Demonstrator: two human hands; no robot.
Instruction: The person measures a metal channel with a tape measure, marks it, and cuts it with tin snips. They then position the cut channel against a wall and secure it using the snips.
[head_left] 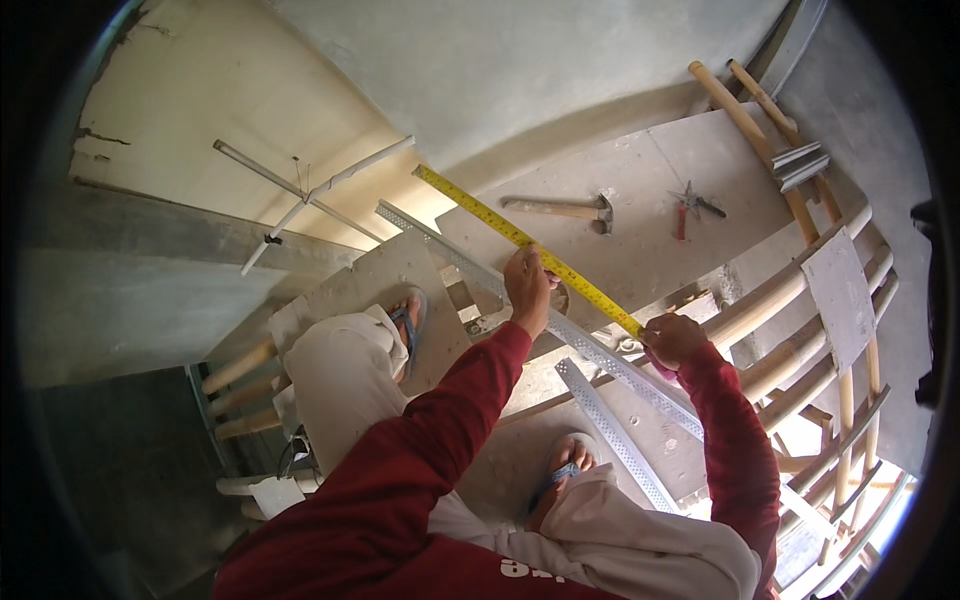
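Yellow dark-marked tape measure, straight, left grip closed about its middle, right grip about one end

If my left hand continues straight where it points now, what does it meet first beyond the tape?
Probably the wooden-handled hammer; but your left hand might pass over it, as its height above the grey board is unclear.
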